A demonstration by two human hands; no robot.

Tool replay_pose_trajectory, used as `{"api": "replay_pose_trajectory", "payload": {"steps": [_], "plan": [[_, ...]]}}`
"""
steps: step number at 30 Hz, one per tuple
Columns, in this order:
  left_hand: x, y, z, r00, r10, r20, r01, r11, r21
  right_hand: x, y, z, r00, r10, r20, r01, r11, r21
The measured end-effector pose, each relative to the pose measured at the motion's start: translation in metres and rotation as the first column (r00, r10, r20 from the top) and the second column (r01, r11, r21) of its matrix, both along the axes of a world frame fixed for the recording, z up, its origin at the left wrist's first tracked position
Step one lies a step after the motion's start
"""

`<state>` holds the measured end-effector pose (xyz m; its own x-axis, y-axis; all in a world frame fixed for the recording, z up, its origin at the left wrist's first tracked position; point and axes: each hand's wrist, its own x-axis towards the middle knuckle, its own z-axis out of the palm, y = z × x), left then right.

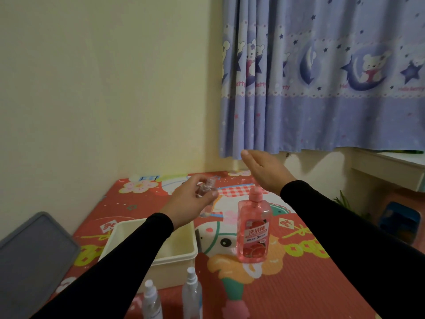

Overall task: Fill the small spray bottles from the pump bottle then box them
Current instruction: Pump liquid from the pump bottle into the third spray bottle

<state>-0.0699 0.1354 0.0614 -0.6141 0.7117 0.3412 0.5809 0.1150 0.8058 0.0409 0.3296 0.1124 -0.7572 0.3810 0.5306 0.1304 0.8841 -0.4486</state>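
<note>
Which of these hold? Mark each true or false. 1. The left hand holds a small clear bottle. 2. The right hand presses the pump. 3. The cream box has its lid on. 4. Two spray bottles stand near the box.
1. True: the left hand grips a small clear bottle.
2. False: the right hand is open above the pink pump bottle, not touching it.
3. False: the cream box is open; a grey lid lies beside it.
4. True: two spray bottles stand near it.
</note>
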Motion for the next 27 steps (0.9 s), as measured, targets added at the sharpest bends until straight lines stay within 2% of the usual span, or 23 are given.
{"api": "replay_pose_trajectory", "payload": {"steps": [10, 18, 23, 27], "plan": [[0.008, -0.09, -0.002, 0.991, 0.125, 0.039, -0.127, 0.991, 0.05, 0.021, -0.068, -0.023, 0.996, 0.082, 0.029, -0.083, 0.996, 0.04], [0.007, -0.158, -0.023, 0.973, 0.228, 0.013, -0.229, 0.971, 0.066, 0.022, -0.135, -0.047, 0.968, 0.24, 0.068, -0.244, 0.968, 0.053], [0.009, -0.196, -0.033, 0.952, 0.297, 0.074, -0.304, 0.948, 0.099, 0.016, -0.18, -0.066, 0.925, 0.37, 0.083, -0.378, 0.917, 0.126], [0.008, -0.222, -0.042, 0.931, 0.347, 0.115, -0.359, 0.927, 0.109, 0.011, -0.224, -0.085, 0.847, 0.51, 0.148, -0.531, 0.824, 0.198]]}}
